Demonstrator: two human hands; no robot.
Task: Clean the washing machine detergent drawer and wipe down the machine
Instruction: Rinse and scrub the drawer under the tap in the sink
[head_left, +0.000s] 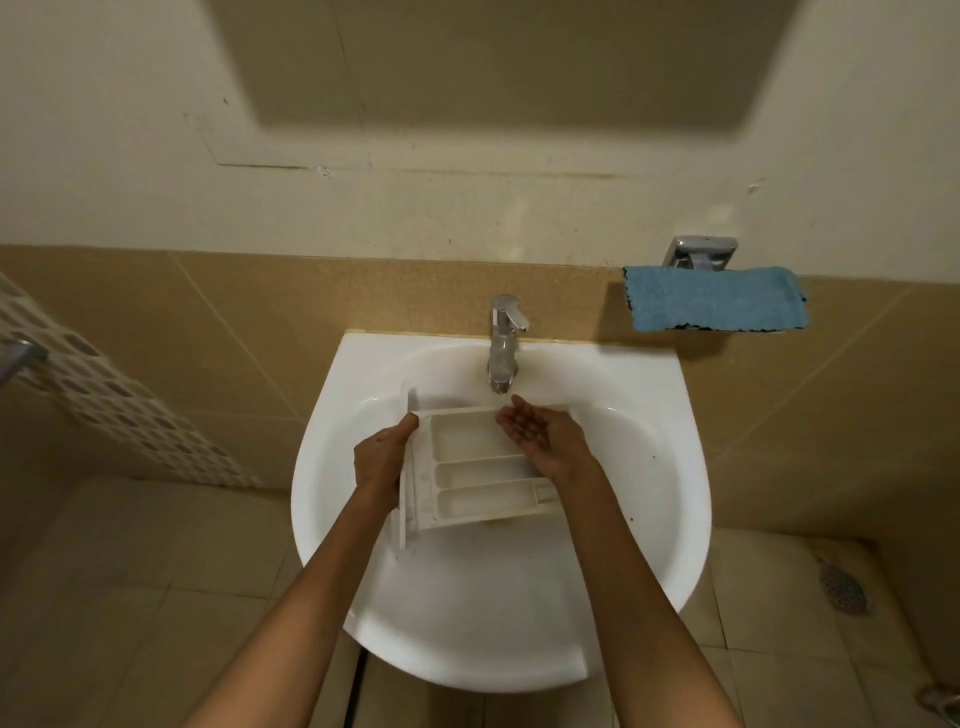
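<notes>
Both forearms rise from the bottom edge of the frame and meet over the white sink (675, 467) at centre. The left hand (382, 457) holds the detergent drawer (467, 499) by its left end, next to the front panel. Its thumb lies along the upper corner, and its fingers are hidden underneath. The right hand (540, 434) is turned palm up and loosely cupped just below the tap (504, 338). It holds nothing, and whether its heel rests on the drawer cannot be told. The drawer sits tilted above the basin, open side up, showing 3 compartments. Whether water is running is unclear. In the upper right of the frame a blue cloth (717, 299) hangs from a chrome holder (701, 252) on the tiled wall. A white perforated basket (104, 400) shows at the left edge. The drawer looks like light, stiff moulded plastic that will probably be slick once wet or soapy. Its thin dividers and the small insert at its right end seem the parts most likely to crack or pop loose. The outer side walls or the front panel look like the safest places to take hold.
</notes>
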